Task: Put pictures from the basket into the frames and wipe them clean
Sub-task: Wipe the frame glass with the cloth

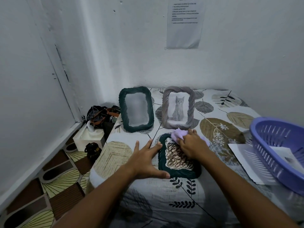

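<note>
Your left hand [146,159] lies flat with fingers spread, pressing the left edge of the dark frame [178,172] lying on the bed [148,199], your right hand [191,145] grips a lilac cloth [178,134] on its glass, the basket [279,150] sits right, and two frames stand behind.

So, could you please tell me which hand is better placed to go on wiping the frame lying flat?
The right hand: it already grips the purple cloth on the flat dark frame. The left hand lies open, bracing the frame's left edge.
</note>
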Tool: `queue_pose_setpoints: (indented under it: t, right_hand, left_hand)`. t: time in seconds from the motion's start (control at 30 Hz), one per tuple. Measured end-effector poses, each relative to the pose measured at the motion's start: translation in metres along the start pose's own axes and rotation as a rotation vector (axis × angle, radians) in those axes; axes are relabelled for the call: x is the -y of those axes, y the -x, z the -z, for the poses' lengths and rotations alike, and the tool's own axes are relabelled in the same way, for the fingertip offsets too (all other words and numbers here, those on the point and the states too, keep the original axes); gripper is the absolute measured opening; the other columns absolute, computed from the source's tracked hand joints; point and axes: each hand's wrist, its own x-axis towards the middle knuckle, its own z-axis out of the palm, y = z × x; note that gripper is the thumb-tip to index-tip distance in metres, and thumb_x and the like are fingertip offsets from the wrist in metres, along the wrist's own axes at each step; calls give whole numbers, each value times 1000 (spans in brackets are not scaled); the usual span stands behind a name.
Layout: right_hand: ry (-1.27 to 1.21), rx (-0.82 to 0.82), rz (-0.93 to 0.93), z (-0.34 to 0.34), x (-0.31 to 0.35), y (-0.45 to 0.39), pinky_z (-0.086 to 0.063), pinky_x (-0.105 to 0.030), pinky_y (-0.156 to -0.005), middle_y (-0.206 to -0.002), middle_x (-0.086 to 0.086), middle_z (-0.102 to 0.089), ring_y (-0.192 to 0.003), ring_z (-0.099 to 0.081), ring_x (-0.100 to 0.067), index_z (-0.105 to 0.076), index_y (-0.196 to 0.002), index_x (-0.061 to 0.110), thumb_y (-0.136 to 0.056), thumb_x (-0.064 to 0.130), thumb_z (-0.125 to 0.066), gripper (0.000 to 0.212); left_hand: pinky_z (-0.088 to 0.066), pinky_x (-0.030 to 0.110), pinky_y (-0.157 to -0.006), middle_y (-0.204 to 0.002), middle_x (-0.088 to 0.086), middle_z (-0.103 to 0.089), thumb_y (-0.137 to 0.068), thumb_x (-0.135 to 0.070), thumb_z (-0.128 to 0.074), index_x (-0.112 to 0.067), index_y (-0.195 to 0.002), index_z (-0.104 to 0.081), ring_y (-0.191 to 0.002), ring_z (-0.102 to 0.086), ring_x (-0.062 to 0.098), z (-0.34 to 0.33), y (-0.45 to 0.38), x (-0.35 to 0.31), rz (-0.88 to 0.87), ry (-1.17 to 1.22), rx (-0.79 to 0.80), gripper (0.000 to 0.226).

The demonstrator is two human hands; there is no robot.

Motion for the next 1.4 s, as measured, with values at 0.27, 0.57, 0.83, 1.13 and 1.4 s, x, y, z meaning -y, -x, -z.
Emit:
queue_pose_setpoints:
  t: [0.27,0.57,0.83,1.13,1.4]
  right_hand:
    - [-97,122,128,4,24,-8,-6,-45,-119,-160,-18,-3,-148,4,-33,-37,-146,14,-103,44,-27,54]
    - [-121,78,33,17,-19,-1,-35,-42,-104,-143,-26,-39,-135,-32,-34,-55,-124,1,-103,38,-31,50]
    - [-104,96,138,-3,12,-11,1,-42,-117,-161,-9,-1,-148,7,-28,-44,-142,14,-101,49,-27,56]
    - [-173,134,259,-3,3,7,4,-42,-116,-161,-5,-4,-148,5,-25,-51,-138,21,-102,43,-32,47]
    - [-146,88,148,-1,15,-5,-1,-41,-118,-161,-11,3,-148,8,-26,-45,-142,16,-102,46,-27,53]
  left_hand:
    - [16,53,-115,-160,-4,-7,-55,-92,-46,-26,-154,-10,-145,10,8,-5,-4,5,-16,-19,-17,124]
    - [23,46,-111,-156,-12,1,-53,-90,-48,-29,-153,-8,-132,16,1,1,0,-1,4,7,-1,125]
    - [22,43,-113,-159,-3,-21,-48,-90,-54,-22,-151,-14,-144,-8,7,-1,0,0,7,88,-44,129]
    - [25,39,-107,-158,-9,18,-62,-76,-67,-26,-154,-1,-130,19,4,3,2,-5,60,49,-3,123]
    - [23,41,-111,-157,-9,20,-42,-93,-47,-26,-154,-8,-134,18,2,1,-2,-2,58,37,-16,136]
